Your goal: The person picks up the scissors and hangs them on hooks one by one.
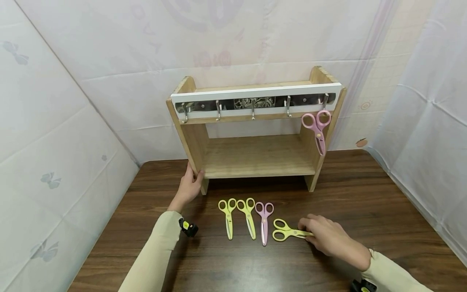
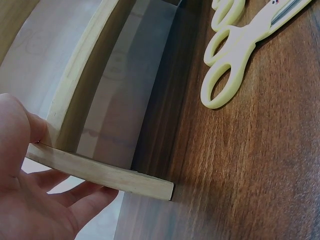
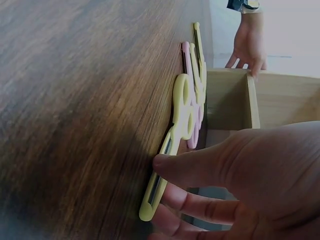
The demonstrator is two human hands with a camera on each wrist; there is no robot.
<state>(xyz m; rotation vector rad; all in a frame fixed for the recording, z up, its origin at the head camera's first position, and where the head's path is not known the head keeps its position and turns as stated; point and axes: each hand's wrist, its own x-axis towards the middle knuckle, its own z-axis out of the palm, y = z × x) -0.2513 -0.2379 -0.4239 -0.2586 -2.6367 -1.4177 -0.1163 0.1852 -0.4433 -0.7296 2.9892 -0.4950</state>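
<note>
My left hand (image 1: 189, 187) grips the lower left side panel of a wooden shelf (image 1: 255, 156), thumb inside and fingers behind the board (image 2: 105, 172). At the right, my right hand (image 1: 326, 233) pinches the blades of yellow scissors (image 1: 284, 232) whose handles point left. In the right wrist view the thumb lies on one face of the blades (image 3: 159, 187), fingers on the other. Left of them lie pink scissors (image 1: 264, 223) and two pairs of yellow scissors (image 1: 228, 217), (image 1: 247, 217), handles toward the shelf.
Across the shelf's front runs a white hook rail (image 1: 226, 95) with several metal hooks. Pink scissors (image 1: 319, 132) hang from its rightmost hook. The brown wooden table (image 1: 226, 267) meets pale patterned sheets (image 1: 109, 48) at the back and sides.
</note>
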